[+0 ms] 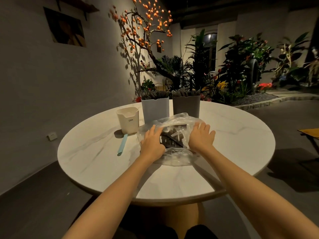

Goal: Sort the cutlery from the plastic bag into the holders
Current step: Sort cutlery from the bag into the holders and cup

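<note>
- Resting on the clear plastic bag [174,123], the left hand [151,144] and right hand [201,138] lie with fingers straight, loosely spread.
- Dark cutlery [170,139] lies flat inside, between the hands, on the round table [233,135]; its long axis is unclear.

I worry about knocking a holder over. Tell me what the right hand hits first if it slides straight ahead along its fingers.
Probably the dark grey holder. The right hand lies on the plastic bag, fingers pointing away and slightly left, towards that holder just beyond the bag's crumpled far edge. Depth is uncertain.
</note>
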{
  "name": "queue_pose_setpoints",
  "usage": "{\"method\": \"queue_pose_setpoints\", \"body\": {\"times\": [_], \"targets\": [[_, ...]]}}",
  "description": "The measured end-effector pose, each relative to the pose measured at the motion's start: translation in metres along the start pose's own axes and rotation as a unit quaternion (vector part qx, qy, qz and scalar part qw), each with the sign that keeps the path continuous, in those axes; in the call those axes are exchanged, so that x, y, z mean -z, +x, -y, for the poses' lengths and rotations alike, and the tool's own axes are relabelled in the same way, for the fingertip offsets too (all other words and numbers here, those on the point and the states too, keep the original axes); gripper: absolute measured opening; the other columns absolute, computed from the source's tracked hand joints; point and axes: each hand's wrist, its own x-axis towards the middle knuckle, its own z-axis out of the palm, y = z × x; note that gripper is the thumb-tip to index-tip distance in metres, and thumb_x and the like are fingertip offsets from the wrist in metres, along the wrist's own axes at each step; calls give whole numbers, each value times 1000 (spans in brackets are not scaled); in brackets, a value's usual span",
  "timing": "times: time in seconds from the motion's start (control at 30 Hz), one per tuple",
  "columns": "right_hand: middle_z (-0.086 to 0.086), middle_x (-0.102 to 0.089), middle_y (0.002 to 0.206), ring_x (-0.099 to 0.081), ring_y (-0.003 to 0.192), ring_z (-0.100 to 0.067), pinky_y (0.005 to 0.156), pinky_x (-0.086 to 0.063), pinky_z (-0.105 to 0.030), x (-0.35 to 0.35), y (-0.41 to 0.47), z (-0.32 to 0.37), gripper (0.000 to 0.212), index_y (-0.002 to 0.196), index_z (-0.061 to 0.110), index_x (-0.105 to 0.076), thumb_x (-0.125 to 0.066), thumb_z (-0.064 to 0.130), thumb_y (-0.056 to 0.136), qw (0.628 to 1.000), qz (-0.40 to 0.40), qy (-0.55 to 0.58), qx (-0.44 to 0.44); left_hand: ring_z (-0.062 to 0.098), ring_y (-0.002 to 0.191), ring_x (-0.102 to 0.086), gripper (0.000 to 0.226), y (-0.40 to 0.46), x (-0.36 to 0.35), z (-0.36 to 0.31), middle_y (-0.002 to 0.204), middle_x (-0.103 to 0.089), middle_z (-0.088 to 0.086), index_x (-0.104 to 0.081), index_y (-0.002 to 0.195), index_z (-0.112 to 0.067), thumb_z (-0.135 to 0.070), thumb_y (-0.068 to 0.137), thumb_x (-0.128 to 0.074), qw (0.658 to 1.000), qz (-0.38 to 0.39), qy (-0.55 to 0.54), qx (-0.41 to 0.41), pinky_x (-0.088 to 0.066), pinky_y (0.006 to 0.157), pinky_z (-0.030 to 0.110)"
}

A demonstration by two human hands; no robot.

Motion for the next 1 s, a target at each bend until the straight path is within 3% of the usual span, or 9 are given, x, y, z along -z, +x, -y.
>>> {"method": "queue_pose_setpoints", "body": {"times": [0.1,0.2,0.33,0.47,0.57,0.67,0.73,0.9,1.0], "targets": [[-16,-42,134,-39,121,-30,97,-35,-37,0,0,0,52,137,4,-38,-55,20,90,997,-65,-3,38,31,128,-41,85,1,-1,-2,151,-28,7,-25,144,-27,10,74,-52,993,8,-120,0,-49,95,47],[-11,-63,111,-56,96,-28,80,-45,-36,0,3,-1,21,106,8,-65,-49,14,94,989,-85,79,96,31,104,-53,77,5,3,-3,136,-39,18,-19,139,-25,12,77,-44,981,17,-189,29,-49,73,36],[-9,-62,85,-51,71,-26,62,-41,-32,5,0,3,19,81,7,-58,-46,15,93,990,-14,118,80,36,120,-49,79,9,5,-5,138,-38,25,-12,145,-22,16,81,-40,973,11,-224,50,-50,84,37],[-7,-54,86,-50,76,-25,64,-39,-31,9,3,10,14,86,9,-54,-45,13,95,991,58,95,79,32,129,-41,69,4,8,-11,140,-35,17,-16,143,-9,21,86,-40,961,0,-277,16,-51,83,25],[-14,-61,110,-56,95,-28,72,-45,-33,2,3,11,19,101,3,-61,-45,6,93,988,49,110,93,31,125,-41,68,2,7,-14,133,-36,15,-16,142,-7,22,85,-37,953,8,-304,0,-50,75,11],[-18,-54,121,-49,111,-31,84,-44,-33,-4,1,8,23,108,1,-65,-49,5,92,989,-48,91,105,33,141,-26,85,2,3,-10,152,-23,15,-13,146,-14,31,76,-29,938,35,-346,4,-41,98,26],[-17,-62,111,-55,92,-30,70,-42,-33,-3,-1,7,19,94,4,-66,-47,5,92,988,-43,108,99,37,139,-28,86,3,3,-9,152,-24,18,-12,148,-17,30,77,-27,937,44,-347,17,-40,102,38],[-12,-62,93,-49,77,-28,67,-38,-31,2,-5,11,18,90,7,-61,-44,14,94,993,19,108,52,15,111,-35,91,1,6,-13,134,-30,3,-9,150,-20,30,76,-28,915,52,-395,67,-51,62,15],[-9,-55,87,-49,78,-26,67,-38,-30,0,0,18,23,85,8,-56,-42,23,96,987,66,139,55,9,87,-43,93,2,6,-10,130,-31,5,-10,150,-25,26,75,-29,905,56,-411,92,-40,57,21]]}}
